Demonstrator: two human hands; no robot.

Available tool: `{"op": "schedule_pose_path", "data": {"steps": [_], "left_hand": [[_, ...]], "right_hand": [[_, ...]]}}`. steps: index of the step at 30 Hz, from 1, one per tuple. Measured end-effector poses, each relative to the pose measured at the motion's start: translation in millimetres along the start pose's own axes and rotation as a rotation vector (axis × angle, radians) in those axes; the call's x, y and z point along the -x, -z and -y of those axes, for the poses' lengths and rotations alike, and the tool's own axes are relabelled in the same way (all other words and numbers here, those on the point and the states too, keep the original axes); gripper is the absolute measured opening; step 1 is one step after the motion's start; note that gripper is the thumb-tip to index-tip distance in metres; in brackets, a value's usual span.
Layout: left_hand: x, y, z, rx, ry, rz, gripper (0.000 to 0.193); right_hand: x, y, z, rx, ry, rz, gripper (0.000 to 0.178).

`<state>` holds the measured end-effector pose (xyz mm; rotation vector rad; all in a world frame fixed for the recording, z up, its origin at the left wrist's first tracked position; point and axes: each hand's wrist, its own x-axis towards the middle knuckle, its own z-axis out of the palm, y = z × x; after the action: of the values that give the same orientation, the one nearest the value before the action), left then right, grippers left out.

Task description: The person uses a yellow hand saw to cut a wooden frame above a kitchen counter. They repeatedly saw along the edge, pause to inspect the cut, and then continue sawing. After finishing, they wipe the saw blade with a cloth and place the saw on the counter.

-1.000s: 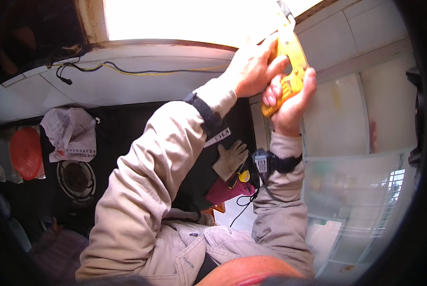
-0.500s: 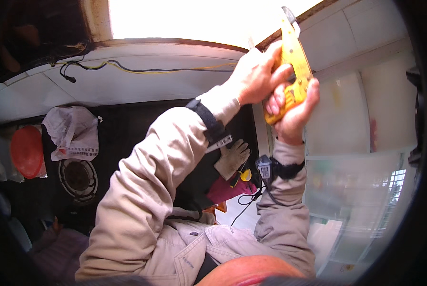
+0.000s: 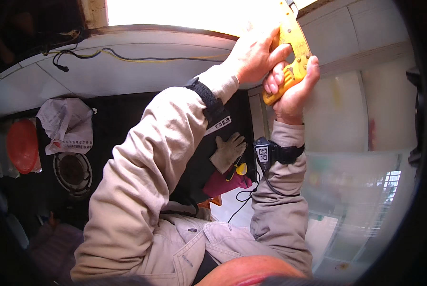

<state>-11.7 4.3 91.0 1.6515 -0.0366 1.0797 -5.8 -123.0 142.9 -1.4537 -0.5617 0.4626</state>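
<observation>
Your right hand has its fingers curled round the yellow tool, far right; your left hand meets it, finger closure unclear. Careful: glare could mask that metal end, risking a nick.

The top edge crops the grey metal tip of a long yellow tool; the right hand partly covers it.
</observation>
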Motion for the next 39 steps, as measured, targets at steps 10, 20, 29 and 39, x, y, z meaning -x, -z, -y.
{"op": "schedule_pose_path", "data": {"steps": [10, 20, 29, 39], "left_hand": [[0, 0, 4, -0.003, 0.011, 0.056, 0.058], [0, -1, 4, -0.07, -0.051, -0.034, 0.055], [2, 0, 0, -0.109, -0.085, -0.054, 0.058], [-1, 5, 0, 0.013, -0.019, 0.038, 0.053]], "right_hand": [[-1, -2, 0, 0.0, -0.006, 0.01, 0.075], [-1, -3, 0, -0.014, 0.011, 0.006, 0.077], [3, -8, 3, -0.03, -0.056, -0.083, 0.076], [3, -11, 1, -0.035, -0.045, -0.106, 0.075]]}}
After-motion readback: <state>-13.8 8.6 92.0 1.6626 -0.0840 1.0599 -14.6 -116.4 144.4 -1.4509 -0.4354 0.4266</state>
